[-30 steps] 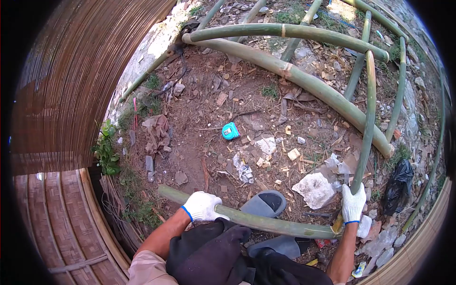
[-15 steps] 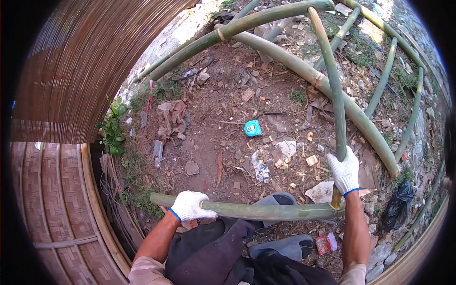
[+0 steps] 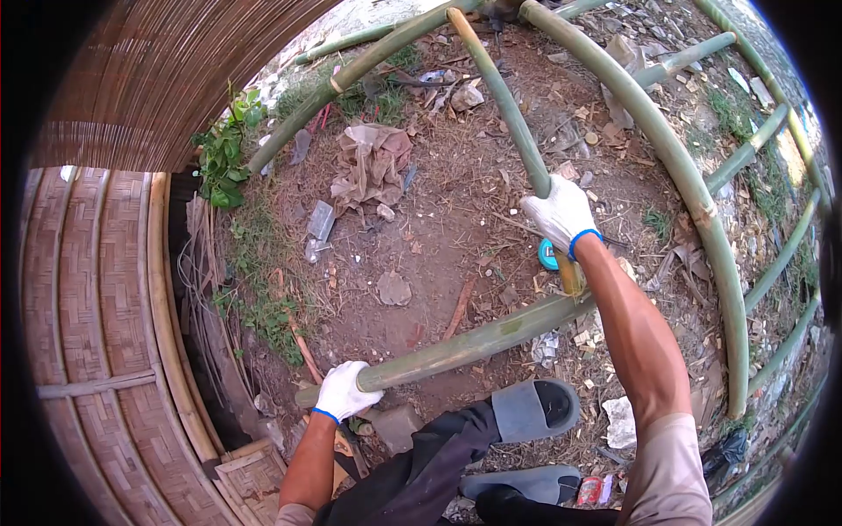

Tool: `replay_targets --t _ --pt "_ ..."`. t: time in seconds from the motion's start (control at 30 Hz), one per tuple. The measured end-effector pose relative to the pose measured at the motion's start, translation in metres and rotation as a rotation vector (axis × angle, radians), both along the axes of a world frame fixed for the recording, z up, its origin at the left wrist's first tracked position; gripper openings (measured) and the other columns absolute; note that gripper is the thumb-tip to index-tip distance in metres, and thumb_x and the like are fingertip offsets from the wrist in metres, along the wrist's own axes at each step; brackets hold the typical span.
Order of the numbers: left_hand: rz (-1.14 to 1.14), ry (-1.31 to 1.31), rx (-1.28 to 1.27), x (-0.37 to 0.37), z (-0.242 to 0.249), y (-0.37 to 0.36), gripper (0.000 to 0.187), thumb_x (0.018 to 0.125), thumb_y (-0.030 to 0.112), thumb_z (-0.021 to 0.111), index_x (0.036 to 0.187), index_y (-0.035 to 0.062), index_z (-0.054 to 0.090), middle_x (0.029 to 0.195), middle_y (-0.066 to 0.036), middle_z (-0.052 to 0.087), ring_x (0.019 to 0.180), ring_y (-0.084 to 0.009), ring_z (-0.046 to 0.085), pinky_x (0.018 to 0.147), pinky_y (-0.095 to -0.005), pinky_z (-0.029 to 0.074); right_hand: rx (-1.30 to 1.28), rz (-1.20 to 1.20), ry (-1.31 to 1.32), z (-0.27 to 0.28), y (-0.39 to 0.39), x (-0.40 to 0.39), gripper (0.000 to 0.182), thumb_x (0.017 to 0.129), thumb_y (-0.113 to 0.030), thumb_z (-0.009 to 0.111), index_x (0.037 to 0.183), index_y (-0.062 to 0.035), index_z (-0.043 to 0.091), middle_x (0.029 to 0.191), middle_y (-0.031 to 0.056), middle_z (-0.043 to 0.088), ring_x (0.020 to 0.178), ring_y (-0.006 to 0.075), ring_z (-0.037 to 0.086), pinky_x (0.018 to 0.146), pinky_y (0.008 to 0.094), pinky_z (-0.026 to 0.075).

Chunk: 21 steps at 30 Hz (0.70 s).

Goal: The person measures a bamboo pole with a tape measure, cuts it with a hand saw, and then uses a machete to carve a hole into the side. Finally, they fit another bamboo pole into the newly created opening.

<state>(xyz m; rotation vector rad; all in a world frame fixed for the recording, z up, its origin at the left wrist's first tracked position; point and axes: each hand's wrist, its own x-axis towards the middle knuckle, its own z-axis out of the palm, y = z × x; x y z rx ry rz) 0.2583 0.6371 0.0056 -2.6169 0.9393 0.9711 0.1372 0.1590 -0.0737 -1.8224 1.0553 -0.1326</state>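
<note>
Left hand (image 3: 344, 392) grips the near end of a thick bamboo pole (image 3: 474, 344) lying across the ground. Right hand (image 3: 559, 214) clasps a thinner bamboo pole (image 3: 500, 96) standing up from it, just above a blue tape measure (image 3: 547, 255).

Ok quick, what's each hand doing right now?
Left hand: closed around the thick bamboo pole.
Right hand: closed around the thin bamboo pole.
</note>
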Motion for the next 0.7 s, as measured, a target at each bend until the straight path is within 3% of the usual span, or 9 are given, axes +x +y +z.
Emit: replay_targets --t 0.1,0.23,0.33,0.43,0.47,0.57,0.6,0.7 --pt "0.051 0.037 -0.041 0.001 -0.011 0.006 0.061 0.072 0.051 0.085 0.116 0.0115 0.071 0.109 -0.018 0.071 0.108 -0.0398 0.068 0.097 -0.0494 0.052 -0.101 0.143 0.060 -0.014 -0.009 0.038 0.047 0.084 -0.038 0.071 0.107 0.0027 0.070 0.103 0.0273 0.074 0.100 0.0428 0.072 0.091 0.0475 0.057" --pt "0.049 0.100 -0.043 -0.017 -0.008 -0.012 0.066 0.076 0.055 0.084 0.122 0.0100 0.069 0.118 -0.018 0.070 0.113 -0.0394 0.066 0.099 -0.0478 0.052 -0.238 0.132 0.118 -0.017 -0.023 0.045 0.051 0.090 -0.045 0.071 0.109 0.0017 0.070 0.104 0.0283 0.074 0.101 0.0452 0.072 0.091 0.0501 0.057" --pt "0.046 0.166 -0.098 -0.043 -0.013 -0.024 0.070 0.077 0.054 0.085 0.125 0.0058 0.068 0.117 -0.020 0.071 0.113 -0.0385 0.068 0.099 -0.0458 0.054 -0.467 0.169 0.107 -0.028 -0.035 0.026 0.040 0.091 -0.037 0.070 0.108 -0.0010 0.069 0.101 0.0267 0.074 0.095 0.0463 0.072 0.087 0.0534 0.057" --pt "0.050 0.173 -0.059 -0.060 -0.016 -0.035 0.071 0.079 0.055 0.083 0.126 0.0047 0.068 0.119 -0.020 0.070 0.115 -0.0377 0.067 0.100 -0.0453 0.053 -0.446 0.242 0.143 -0.025 -0.038 -0.011 0.036 0.090 -0.033 0.071 0.110 -0.0030 0.067 0.106 0.0272 0.071 0.101 0.0441 0.070 0.090 0.0528 0.057" --pt "0.057 0.172 -0.033 -0.064 -0.015 -0.038 0.072 0.080 0.056 0.082 0.127 0.0042 0.067 0.120 -0.020 0.070 0.115 -0.0374 0.067 0.101 -0.0450 0.053 -0.480 0.273 0.176 -0.023 -0.036 -0.028 0.038 0.090 -0.033 0.073 0.115 -0.0045 0.067 0.108 0.0233 0.071 0.104 0.0419 0.068 0.090 0.0527 0.055" --pt "0.011 0.165 -0.029 -0.072 -0.012 -0.045 0.072 0.081 0.055 0.083 0.129 0.0031 0.066 0.121 -0.021 0.069 0.115 -0.0374 0.067 0.100 -0.0441 0.053 -0.712 -0.101 0.083 -0.025 -0.015 -0.083 0.048 0.092 -0.040 0.073 0.126 -0.0072 0.065 0.115 0.0167 0.067 0.105 0.0391 0.064 0.090 0.0516 0.051" --pt "0.017 0.182 -0.029 -0.076 -0.011 -0.045 0.072 0.081 0.054 0.083 0.129 0.0028 0.065 0.121 -0.021 0.069 0.115 -0.0371 0.067 0.099 -0.0434 0.053 -0.772 -0.272 0.062 -0.039 -0.011 -0.101 0.055 0.093 -0.044 0.073 0.132 -0.0065 0.064 0.117 0.0201 0.066 0.107 0.0388 0.064 0.091 0.0511 0.051" --pt "0.099 0.207 -0.158 -0.089 -0.029 -0.042 0.069 0.083 0.054 0.083 0.127 0.0038 0.066 0.124 -0.019 0.069 0.115 -0.0330 0.068 0.100 -0.0420 0.053 -0.798 -0.473 0.159 -0.049 0.006 -0.158 0.064 0.093 -0.049 0.072 0.137 -0.0040 0.062 0.120 0.0227 0.065 0.111 0.0392 0.063 0.093 0.0506 0.052"
